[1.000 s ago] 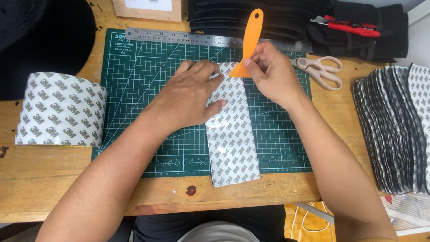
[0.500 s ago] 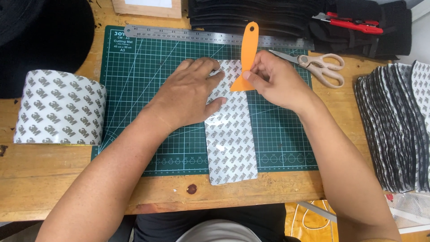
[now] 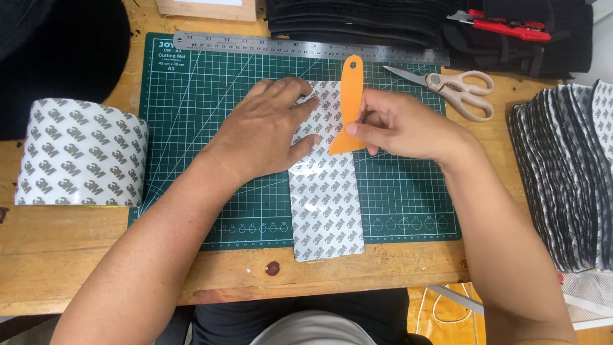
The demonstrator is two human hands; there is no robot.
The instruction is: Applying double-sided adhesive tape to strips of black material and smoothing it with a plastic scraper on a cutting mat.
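L hand (image 3: 268,131) flat, fingers spread, pressing printed adhesive strip (image 3: 325,204). R hand (image 3: 402,124) pinches orange plastic scraper (image 3: 350,105), blade on strip just beside L fingertips.

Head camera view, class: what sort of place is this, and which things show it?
Probably a craft or small production workbench: a green cutting mat with a steel ruler on a wooden table, scissors, and a stack of cut pieces.

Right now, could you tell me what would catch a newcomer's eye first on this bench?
The orange plastic scraper stands out, held in the right hand over a white patterned strip on the green cutting mat. The left hand presses flat on the strip's upper part. A fat roll of the same patterned material lies at the mat's left edge, and scissors sit at its upper right.
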